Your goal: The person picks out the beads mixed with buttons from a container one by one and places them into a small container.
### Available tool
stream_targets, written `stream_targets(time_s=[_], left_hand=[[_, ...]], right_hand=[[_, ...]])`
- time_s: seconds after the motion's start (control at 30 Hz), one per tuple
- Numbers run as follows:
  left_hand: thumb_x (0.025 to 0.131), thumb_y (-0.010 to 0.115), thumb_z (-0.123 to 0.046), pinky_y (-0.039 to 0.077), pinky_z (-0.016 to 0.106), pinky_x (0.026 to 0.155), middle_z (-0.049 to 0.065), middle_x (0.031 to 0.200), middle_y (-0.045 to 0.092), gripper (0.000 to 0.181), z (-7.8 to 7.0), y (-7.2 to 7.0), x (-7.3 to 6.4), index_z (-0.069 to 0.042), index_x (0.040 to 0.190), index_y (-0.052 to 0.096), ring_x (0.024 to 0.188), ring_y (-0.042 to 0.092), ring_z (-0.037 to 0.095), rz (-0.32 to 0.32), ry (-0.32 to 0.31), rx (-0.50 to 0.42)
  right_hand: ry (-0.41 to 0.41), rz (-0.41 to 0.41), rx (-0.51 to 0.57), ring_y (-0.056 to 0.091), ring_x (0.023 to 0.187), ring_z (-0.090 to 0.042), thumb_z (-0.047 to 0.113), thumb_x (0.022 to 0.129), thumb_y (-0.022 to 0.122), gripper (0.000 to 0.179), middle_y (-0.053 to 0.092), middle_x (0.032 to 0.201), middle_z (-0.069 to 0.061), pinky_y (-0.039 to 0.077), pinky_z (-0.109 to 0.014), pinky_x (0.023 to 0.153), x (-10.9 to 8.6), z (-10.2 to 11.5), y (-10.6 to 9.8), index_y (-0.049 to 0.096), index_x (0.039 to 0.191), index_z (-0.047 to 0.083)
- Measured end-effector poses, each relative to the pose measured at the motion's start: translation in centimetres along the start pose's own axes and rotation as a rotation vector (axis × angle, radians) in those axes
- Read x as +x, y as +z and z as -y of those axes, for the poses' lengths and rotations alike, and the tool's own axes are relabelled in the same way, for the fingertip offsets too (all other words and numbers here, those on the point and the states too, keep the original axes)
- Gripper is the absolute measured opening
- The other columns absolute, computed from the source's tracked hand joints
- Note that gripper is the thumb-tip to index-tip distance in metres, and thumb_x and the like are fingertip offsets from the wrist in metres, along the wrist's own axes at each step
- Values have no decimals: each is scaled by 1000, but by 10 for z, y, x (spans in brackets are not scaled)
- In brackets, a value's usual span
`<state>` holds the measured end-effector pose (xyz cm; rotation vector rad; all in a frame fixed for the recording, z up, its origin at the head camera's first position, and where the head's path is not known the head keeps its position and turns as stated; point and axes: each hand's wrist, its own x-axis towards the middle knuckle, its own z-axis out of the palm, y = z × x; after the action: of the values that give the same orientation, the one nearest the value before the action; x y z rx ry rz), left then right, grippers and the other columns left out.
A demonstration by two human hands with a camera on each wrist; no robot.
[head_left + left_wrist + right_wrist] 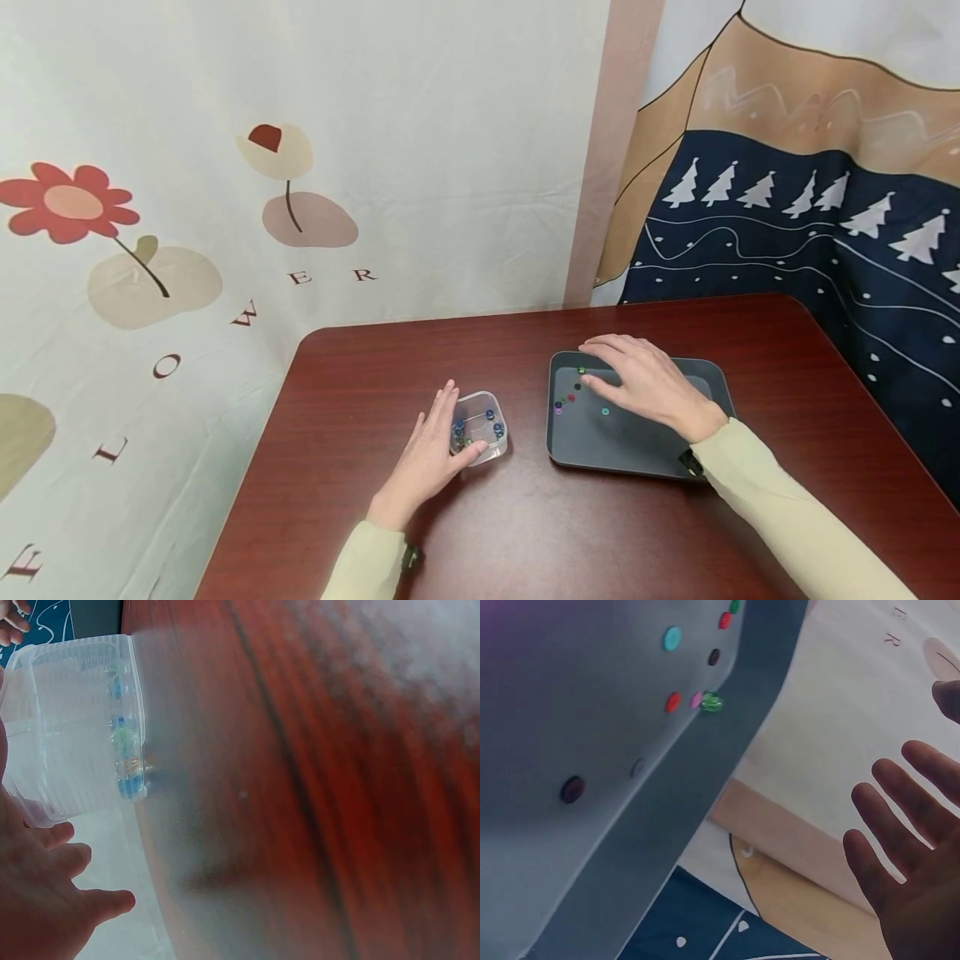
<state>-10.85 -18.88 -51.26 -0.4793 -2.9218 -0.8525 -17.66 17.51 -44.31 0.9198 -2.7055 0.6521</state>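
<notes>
A small clear plastic container [491,402] stands on the table with several shiny blue and greenish beads [127,739] at its bottom. My left hand [422,467] is at its near left side, the straight fingers along the left wall and the thumb across the near side. Over a dark grey tray [622,446] hovers my right hand [643,385], palm down, fingers extended and nothing held. Small round coloured pieces lie in the tray, among them a turquoise one [672,638], a dark one [572,790] and a clear green bead [711,702] by the wall.
The reddish-brown wooden table [360,400] bears both the container and the tray, with a strip of tabletop between them. Behind its far edge hangs a printed curtain [450,167] with flowers, and a dark blue section with white trees at the right.
</notes>
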Motion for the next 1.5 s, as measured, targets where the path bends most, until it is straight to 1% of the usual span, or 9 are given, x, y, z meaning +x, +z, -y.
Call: stream_targets(time_s=[0.33, 0.53, 0.77, 0.93, 1.03, 1.5], left_hand=[[93, 71, -53, 24, 67, 119, 12, 171, 22, 97, -3, -2, 1, 0, 162, 27, 155, 23, 38, 9, -6, 6], [92, 72, -53, 24, 67, 119, 13, 171, 22, 98, -2, -1, 1, 0, 162, 28, 155, 23, 38, 9, -8, 3], [93, 71, -55, 25, 68, 118, 13, 171, 23, 97, -1, 1, 1, 0, 161, 28, 155, 23, 38, 3, -3, 2], [93, 70, -56, 24, 68, 118, 12, 171, 23, 98, -1, 1, 0, 0, 161, 28, 155, 23, 38, 5, -11, 0], [93, 70, -56, 25, 69, 118, 13, 171, 23, 97, 0, 1, 1, 0, 161, 29, 155, 24, 40, 5, -11, 3], [92, 71, -57, 24, 67, 119, 11, 171, 22, 99, -1, 1, 0, -1, 162, 27, 156, 22, 36, 11, -20, -4]], right_hand=[[15, 132, 9, 55, 135, -33, 43, 95, 73, 60, 58, 148, -12, 41, -59, 112, -1, -9, 7, 62, 143, 9], [15, 188, 20, 54, 135, -34, 37, 95, 74, 57, 57, 148, -12, 41, -61, 112, -2, -13, 14, 61, 144, 9], [-10, 238, 23, 56, 134, -34, 38, 95, 74, 59, 58, 147, -12, 45, -58, 110, -3, -18, 25, 60, 144, 8], [-4, 281, 14, 54, 136, -33, 40, 95, 74, 63, 55, 150, -13, 44, -56, 111, -3, -20, 31, 58, 147, 9], [3, 293, 15, 53, 136, -33, 40, 95, 74, 64, 54, 151, -13, 44, -55, 112, -4, -21, 35, 56, 148, 10], [38, 299, 28, 55, 134, -32, 38, 96, 73, 62, 56, 148, -14, 44, -54, 112, -4, -28, 47, 57, 147, 7]])
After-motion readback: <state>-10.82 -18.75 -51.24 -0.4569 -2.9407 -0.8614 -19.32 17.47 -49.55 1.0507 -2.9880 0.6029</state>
